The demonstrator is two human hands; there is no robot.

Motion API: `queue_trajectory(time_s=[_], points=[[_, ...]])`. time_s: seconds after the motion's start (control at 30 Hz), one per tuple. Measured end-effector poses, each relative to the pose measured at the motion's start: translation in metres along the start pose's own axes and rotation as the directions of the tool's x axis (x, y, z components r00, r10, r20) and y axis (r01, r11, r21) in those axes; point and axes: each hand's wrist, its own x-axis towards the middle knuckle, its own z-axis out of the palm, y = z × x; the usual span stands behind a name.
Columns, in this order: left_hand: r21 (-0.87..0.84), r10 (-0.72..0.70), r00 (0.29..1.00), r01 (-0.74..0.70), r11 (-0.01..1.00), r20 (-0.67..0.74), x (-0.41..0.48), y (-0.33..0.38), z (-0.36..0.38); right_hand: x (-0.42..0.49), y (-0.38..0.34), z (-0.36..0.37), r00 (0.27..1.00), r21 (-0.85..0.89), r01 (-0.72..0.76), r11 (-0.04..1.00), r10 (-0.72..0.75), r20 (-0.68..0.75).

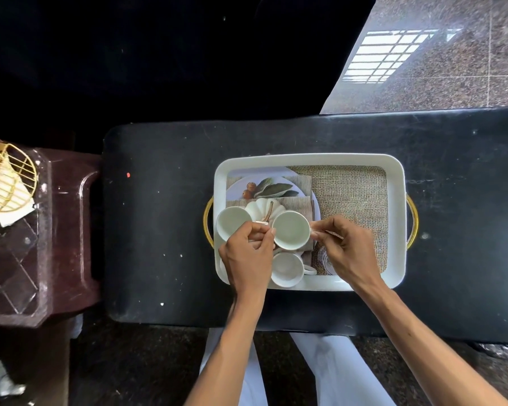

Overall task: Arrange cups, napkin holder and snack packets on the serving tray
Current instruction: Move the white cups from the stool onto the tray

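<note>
A white serving tray (396,200) with gold handles lies on a black table. Three white cups stand in its left half: one at the far left (232,222), one in the middle (291,230), one nearer me (286,268). My left hand (248,256) pinches the handle of the far-left cup. My right hand (349,250) pinches the handle of the middle cup. A gold wire napkin holder (8,178) with white napkins sits on a brown stand at the left, off the tray. No snack packets are visible.
The tray floor (352,194) carries a printed picture of burlap, leaves and a white pumpkin. The black table (159,230) extends left and right of the tray. A brown plastic stand (65,230) abuts its left end. Speckled stone floor lies beyond.
</note>
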Motion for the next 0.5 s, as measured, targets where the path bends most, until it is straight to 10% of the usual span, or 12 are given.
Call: queue_trajectory(time_s=[0.5], points=[[-0.014,-0.028,0.999,0.028,1.000,0.019,-0.001,0.001,-0.027,-0.004,-0.010,-0.004,0.997,-0.063,-0.011,0.998,0.016,0.079]])
